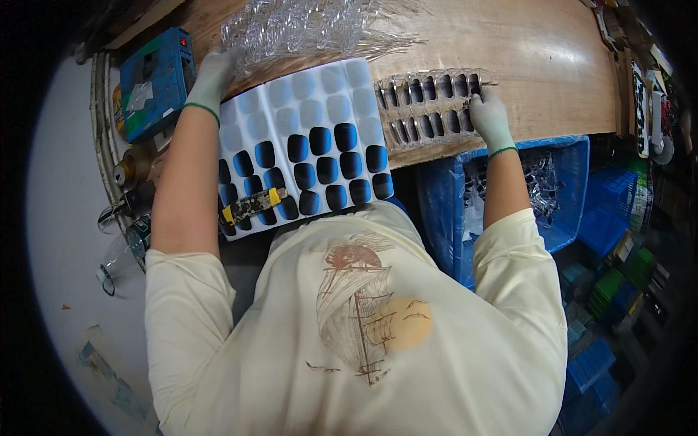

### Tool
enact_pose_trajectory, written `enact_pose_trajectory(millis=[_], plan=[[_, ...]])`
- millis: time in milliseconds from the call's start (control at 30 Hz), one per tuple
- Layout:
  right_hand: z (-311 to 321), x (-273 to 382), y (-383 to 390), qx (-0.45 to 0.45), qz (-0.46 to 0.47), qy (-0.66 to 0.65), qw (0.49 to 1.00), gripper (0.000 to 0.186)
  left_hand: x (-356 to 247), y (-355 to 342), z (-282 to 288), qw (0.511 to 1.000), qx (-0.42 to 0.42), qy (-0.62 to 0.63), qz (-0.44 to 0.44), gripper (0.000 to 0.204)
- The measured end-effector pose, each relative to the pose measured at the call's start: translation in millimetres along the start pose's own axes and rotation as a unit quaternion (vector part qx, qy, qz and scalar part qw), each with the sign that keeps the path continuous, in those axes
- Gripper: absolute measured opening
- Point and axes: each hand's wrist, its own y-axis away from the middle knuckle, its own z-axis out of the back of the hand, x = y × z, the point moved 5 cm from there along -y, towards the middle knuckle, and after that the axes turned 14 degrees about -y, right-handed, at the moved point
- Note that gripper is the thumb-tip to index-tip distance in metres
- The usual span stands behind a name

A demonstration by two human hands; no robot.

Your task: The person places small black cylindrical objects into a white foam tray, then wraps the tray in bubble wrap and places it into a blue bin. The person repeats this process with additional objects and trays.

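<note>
My left hand [217, 74], in a pale glove, is at the left edge of a heap of clear plastic glasses frames [298, 33]. Its fingers close at the heap's edge, fingertips partly hidden. My right hand [492, 118], gloved too, pinches the right end of a double row of sunglasses [429, 87] with clear frames and dark lenses. Between my arms lies a white sheet bearing rows of blue-black lenses [326, 171]. Its far rows look pale, under a translucent cover. A yellow-and-black tool [253, 206], its kind unclear, rests on the near left of the sheet.
A blue box-shaped device [156, 83] with a red switch stands left of the wooden table [538, 58]. Below the table's right front is a blue crate [574, 192] holding clear frames. A drink can [129, 168] and a clear bottle [120, 265] are at the left.
</note>
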Motion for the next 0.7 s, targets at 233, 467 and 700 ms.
enact_pose_trajectory(millis=[233, 467, 700], plan=[[30.8, 62.5, 55.0, -0.143, 0.1, -0.094, 0.98, 0.042, -14.6, 11.8, 0.0, 0.973, 0.123, 0.192, 0.043, 0.037], [-62.0, 215.0, 152.7, 0.129, 0.27, 0.023, 0.954, 0.036, -53.2, 80.0, 67.7, 0.985, -0.061, 0.151, -0.065, 0.038], [-54.9, 211.1, 150.7, 0.191, 0.288, -0.149, 0.926, 0.026, -47.8, 243.1, 73.1, 0.965, -0.059, 0.015, -0.256, 0.042]])
